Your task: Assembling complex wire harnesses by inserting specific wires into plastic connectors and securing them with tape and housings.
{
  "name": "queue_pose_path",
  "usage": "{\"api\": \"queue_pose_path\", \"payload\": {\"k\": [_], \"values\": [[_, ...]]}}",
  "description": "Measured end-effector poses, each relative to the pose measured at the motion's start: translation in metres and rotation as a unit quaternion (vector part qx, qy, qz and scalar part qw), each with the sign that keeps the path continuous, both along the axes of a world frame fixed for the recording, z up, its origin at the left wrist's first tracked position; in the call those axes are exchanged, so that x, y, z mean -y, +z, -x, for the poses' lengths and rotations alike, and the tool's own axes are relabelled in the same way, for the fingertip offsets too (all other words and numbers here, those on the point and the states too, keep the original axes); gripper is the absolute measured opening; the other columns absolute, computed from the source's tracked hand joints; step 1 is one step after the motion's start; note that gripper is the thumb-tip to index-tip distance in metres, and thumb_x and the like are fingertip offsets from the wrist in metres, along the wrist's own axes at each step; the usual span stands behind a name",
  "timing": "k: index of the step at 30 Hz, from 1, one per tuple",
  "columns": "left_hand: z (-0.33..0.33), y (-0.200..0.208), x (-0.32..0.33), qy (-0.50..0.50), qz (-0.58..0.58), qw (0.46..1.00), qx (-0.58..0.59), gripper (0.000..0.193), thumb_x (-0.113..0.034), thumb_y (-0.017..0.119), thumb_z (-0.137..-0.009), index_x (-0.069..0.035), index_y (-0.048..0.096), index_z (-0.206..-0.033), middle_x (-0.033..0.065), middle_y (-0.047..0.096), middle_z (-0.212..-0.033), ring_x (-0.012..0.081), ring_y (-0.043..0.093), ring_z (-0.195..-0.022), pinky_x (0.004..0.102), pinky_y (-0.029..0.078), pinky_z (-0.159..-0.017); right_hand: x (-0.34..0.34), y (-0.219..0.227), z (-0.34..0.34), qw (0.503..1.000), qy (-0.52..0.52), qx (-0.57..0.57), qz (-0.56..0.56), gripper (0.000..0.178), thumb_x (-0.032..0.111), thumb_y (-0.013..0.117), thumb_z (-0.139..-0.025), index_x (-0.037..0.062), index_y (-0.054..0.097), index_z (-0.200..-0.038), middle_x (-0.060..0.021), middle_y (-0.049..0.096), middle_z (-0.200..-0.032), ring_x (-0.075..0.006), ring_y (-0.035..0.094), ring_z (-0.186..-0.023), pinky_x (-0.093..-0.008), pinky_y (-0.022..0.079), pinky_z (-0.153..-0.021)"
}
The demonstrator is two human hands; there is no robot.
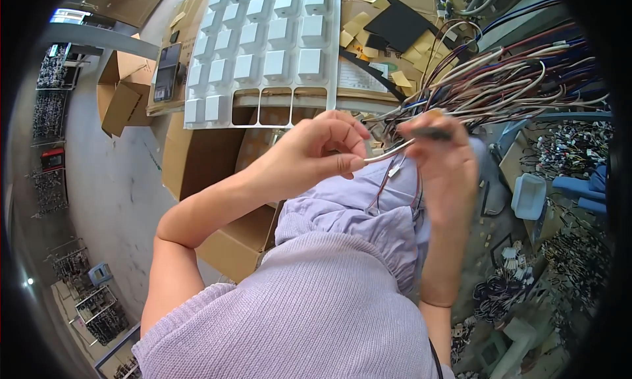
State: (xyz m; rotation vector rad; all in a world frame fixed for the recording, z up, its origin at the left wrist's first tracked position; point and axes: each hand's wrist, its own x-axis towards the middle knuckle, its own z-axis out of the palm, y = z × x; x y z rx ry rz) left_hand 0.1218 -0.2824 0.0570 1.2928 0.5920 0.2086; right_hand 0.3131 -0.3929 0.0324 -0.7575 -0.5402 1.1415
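Note:
My left hand [322, 145] is closed in a pinch, thumb against fingers, on a whitish cable [385, 156]. From there the cable runs right to my right hand [444, 162], which is blurred by motion. Between its curled fingers sits a small black piece [432, 134], too smeared to name. Thin dark wires with a white connector [395, 171] hang below, over my lap. Just beyond my right hand lies a thick bundle of white, brown and blue wires [513, 82] on the table.
A white tray [332, 63] of square white blocks lies ahead, with several openings along its near edge. A phone [167, 73] rests left of it. Black sheets [398, 27] and yellow paper pieces are at the back. Cardboard boxes [197, 158] stand below; a pale bin [528, 196] is right.

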Motion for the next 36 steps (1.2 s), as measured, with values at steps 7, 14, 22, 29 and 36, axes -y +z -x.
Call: {"api": "queue_pose_path", "payload": {"k": [7, 14, 22, 29, 36], "values": [[-0.013, 0.02, 0.011, 0.022, 0.126, 0.992, -0.015, 0.022, -0.018, 0.068, -0.09, -0.002, 0.06, -0.104, -0.0007, 0.06, -0.097, 0.0085, 0.063, -0.09, 0.0201, 0.049, -0.066, 0.028, 0.028, 0.01, 0.986, -0.052, 0.134, 0.083, 0.022, 0.006, 0.069, -0.086, 0.0005, 0.059, -0.106, -0.0045, 0.066, -0.089, -0.0064, 0.06, -0.07, -0.02, 0.05, -0.058], [-0.021, 0.024, 0.012, 0.004, 0.159, 0.987, -0.02, 0.027, -0.017, 0.069, -0.089, 0.0, 0.06, -0.109, -0.0022, 0.062, -0.093, 0.002, 0.057, -0.077, 0.0172, 0.043, -0.055, 0.027, 0.029, 0.019, 0.961, -0.093, 0.226, 0.132, 0.02, 0.007, 0.07, -0.085, -0.0017, 0.061, -0.1, -0.0068, 0.067, -0.085, -0.0087, 0.062, -0.069, -0.021, 0.05, -0.057], [-0.029, 0.021, 0.014, 0.003, 0.129, 0.991, -0.028, 0.034, -0.018, 0.069, -0.089, 0.001, 0.057, -0.115, -0.0037, 0.062, -0.089, 0.0022, 0.059, -0.079, 0.0162, 0.042, -0.053, 0.028, 0.022, 0.011, 0.947, -0.117, 0.275, 0.12, 0.018, 0.006, 0.07, -0.085, -0.0022, 0.061, -0.099, -0.008, 0.068, -0.085, -0.0096, 0.064, -0.071, -0.0217, 0.052, -0.06], [-0.03, 0.013, 0.011, -0.009, 0.112, 0.993, -0.035, 0.017, -0.015, 0.067, -0.09, -0.002, 0.061, -0.098, -0.0009, 0.061, -0.097, 0.0022, 0.059, -0.079, 0.0166, 0.043, -0.055, 0.027, 0.027, 0.015, 0.746, -0.144, 0.629, 0.165, 0.025, 0.019, 0.075, -0.083, 0.0028, 0.071, -0.102, -0.0103, 0.067, -0.084, -0.0184, 0.063, -0.069, -0.0288, 0.049, -0.062], [-0.033, 0.011, 0.008, -0.084, -0.265, 0.958, 0.072, 0.008, 0.004, 0.059, -0.09, 0.002, 0.053, -0.096, 0.0077, 0.054, -0.107, 0.0115, 0.056, -0.089, 0.0253, 0.05, -0.075, 0.027, 0.035, -0.01, 0.804, -0.106, 0.584, 0.02, 0.028, 0.012, 0.056, -0.092, 0.0019, 0.058, -0.117, -0.0106, 0.057, -0.096, -0.0212, 0.055, -0.079, -0.0329, 0.046, -0.072]]}}
